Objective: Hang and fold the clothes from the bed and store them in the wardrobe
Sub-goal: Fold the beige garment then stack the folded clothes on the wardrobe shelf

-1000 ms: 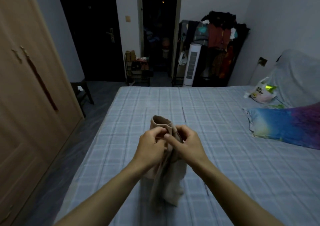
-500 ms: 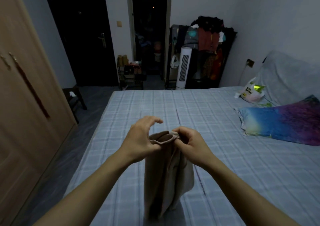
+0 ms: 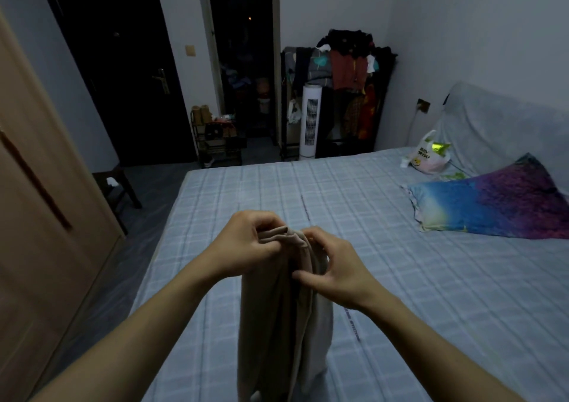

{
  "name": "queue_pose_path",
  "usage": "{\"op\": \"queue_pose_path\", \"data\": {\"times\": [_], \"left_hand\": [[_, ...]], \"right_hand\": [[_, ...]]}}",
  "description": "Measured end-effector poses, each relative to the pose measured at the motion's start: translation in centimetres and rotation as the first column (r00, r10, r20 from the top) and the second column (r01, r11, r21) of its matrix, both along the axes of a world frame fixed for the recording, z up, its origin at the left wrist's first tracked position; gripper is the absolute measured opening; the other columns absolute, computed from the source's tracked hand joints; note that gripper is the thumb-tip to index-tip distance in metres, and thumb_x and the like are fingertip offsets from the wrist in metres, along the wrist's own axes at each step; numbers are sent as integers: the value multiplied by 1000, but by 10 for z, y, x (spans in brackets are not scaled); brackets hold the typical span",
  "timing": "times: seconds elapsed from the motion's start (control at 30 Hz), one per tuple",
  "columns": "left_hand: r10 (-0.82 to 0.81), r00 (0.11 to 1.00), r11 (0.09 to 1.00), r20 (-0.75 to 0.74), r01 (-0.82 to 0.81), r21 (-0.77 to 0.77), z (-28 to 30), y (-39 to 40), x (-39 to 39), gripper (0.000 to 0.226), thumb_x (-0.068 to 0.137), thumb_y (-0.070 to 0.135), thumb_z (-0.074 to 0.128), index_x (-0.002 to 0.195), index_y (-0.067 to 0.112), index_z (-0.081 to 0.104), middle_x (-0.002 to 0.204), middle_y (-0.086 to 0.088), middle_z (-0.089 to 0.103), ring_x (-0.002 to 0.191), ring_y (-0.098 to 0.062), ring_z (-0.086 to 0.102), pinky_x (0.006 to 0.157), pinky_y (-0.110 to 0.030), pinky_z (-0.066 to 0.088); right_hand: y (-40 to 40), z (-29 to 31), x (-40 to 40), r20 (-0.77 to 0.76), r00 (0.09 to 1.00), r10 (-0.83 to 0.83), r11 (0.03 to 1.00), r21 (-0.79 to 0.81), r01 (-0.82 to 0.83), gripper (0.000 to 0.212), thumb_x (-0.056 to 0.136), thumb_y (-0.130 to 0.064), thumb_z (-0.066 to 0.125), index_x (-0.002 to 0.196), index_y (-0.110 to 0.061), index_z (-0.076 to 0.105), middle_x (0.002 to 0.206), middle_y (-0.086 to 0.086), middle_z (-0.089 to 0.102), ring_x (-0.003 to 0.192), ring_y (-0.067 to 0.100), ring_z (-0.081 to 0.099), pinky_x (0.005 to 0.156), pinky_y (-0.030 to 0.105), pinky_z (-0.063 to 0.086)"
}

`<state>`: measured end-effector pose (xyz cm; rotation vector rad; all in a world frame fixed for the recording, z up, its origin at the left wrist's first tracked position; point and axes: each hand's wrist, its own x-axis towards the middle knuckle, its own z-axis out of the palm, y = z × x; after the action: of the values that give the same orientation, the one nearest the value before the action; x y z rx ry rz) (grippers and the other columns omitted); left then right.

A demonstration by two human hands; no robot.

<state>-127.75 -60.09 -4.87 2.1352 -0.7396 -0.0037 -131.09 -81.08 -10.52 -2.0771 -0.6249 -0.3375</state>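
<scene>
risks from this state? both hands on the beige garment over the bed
1. Both hands, left hand and right hand, pinch only the top edge of the garment; the bunched layers could slip and the fold come apart.
2. The room is dim, so layer edges are hard to see; a misaligned fold is likely.
3. The wardrobe doors look closed, so a hand must be freed to open them.

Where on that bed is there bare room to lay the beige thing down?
The blue checked bed sheet lies bare between the hands holding the beige garment and the bed's far edge, and to their right. It is crowded toward the rainbow-coloured pillow and white plastic bag.
</scene>
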Motion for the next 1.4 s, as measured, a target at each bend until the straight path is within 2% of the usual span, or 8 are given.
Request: {"op": "queue_pose_path", "data": {"times": [0.1,0.3,0.4,0.6,0.77,0.97,1.2,1.4], "left_hand": [[11,1000,1000,-26,-11,-1,6,2,3,13,85,12,74,91,23,74,83,1,72,79,-13,69,71,-34,59],[-36,990,999,-136,32,-31,19,14,4,7,88,18,73,90,24,75,89,6,74,88,-6,69,72,-14,52],[-39,988,998,-147,32,-50,26,22,4,6,87,22,74,90,27,76,91,4,74,89,-8,70,75,-15,52],[14,991,998,-130,-22,-59,37,39,3,6,88,23,72,93,25,76,93,1,74,92,-13,70,83,-28,55],[52,988,993,-143,-67,-102,52,45,-1,7,88,24,72,92,20,76,92,-2,74,91,-15,71,82,-32,57],[76,993,993,-90,-84,-85,72,39,0,3,87,21,74,87,23,76,86,1,74,86,-11,70,76,-26,55],[79,994,994,-70,-83,-66,75,37,2,3,86,23,75,88,25,76,87,0,74,88,-14,71,82,-36,59],[69,995,996,-67,-72,-50,75,40,-1,4,86,24,74,88,26,76,88,3,74,88,-11,70,80,-31,57]], "right_hand": [[0,-11,-4,-44,998,-33,999,-17,32,59,68,-26,79,122,-30,56,111,-17,63,103,4,62,85,23,51],[-7,-36,-2,-212,977,-36,995,87,56,21,76,-12,73,96,-16,67,86,2,67,82,18,66,80,45,56],[-12,-41,-4,-257,965,43,984,180,4,18,82,-9,74,98,-15,70,91,1,71,88,17,70,86,39,57],[-12,-35,-3,-251,967,43,946,321,42,10,92,-18,61,96,-12,68,89,11,68,86,32,66,81,53,53],[-1,-29,-3,-234,972,33,944,327,46,8,97,-26,55,103,-20,59,87,2,62,79,19,60,71,36,50],[11,-34,-16,-51,998,-39,933,355,54,67,76,-25,83,131,-23,45,117,-3,61,101,25,67,83,35,57],[22,-29,-23,179,968,-173,925,366,98,51,77,-9,78,120,-25,56,121,-3,55,96,21,65,74,36,56],[24,-28,-24,156,966,-207,943,294,154,39,76,-12,80,110,-23,63,121,-5,54,97,18,63,74,30,55]]}}
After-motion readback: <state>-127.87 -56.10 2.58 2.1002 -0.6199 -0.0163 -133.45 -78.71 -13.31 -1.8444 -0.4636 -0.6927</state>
